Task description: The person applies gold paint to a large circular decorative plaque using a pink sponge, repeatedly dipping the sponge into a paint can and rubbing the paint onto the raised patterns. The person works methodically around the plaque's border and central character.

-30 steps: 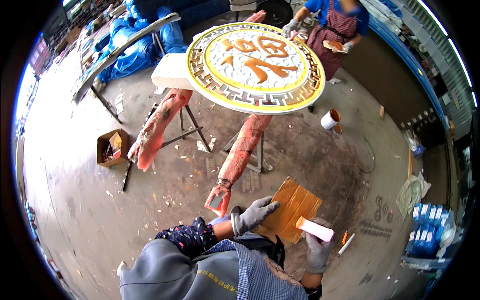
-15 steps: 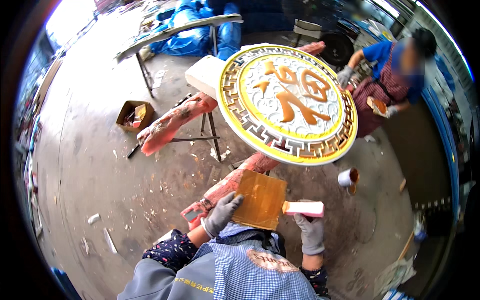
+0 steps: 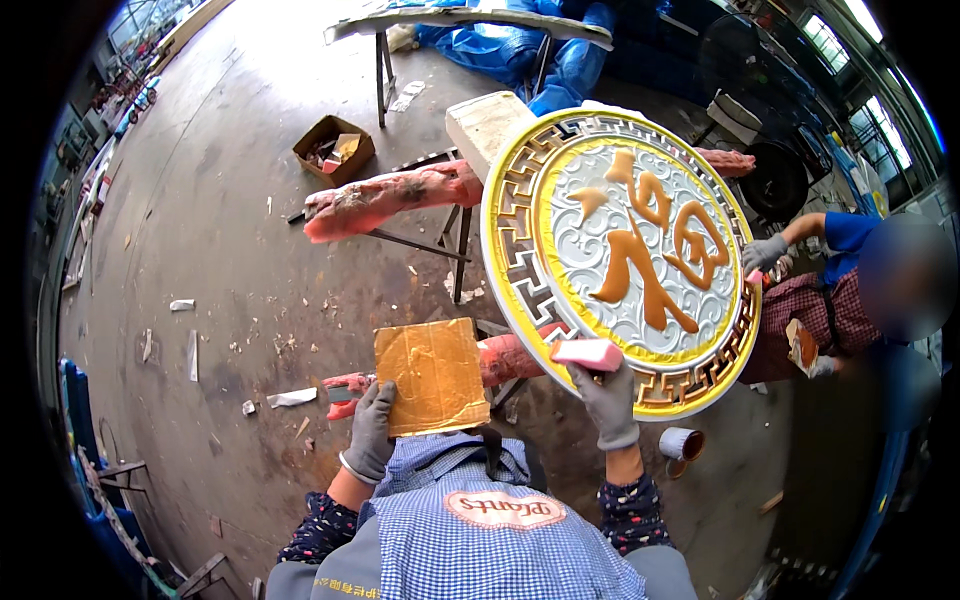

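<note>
My left hand [image 3: 372, 430], in a grey glove, grips the lower left edge of a square cardboard piece [image 3: 432, 378] smeared with gold-brown paint. In my gloved right hand [image 3: 610, 408] is a pink and white sponge block [image 3: 588, 354], its left tip stained brown. The sponge overlaps the near left rim of a large round relief panel [image 3: 575, 245]; whether it touches cannot be made out. That panel has silver scrollwork, raised gold-brown characters, yellow bands and a key-pattern border, parts of it brown and parts silver.
The panel rests on pink-wrapped beams [image 3: 400, 198] over metal stands. A co-worker [image 3: 830, 290] at the right has one gloved hand at the panel's rim and a painted piece in the other. A paint can [image 3: 682, 444] and a cardboard box [image 3: 334, 150] stand on the scrap-strewn floor.
The sponge has left the cardboard's right edge and moved up to the panel's rim with my right hand. My left hand has carried the cardboard leftward. The whole view has turned.
</note>
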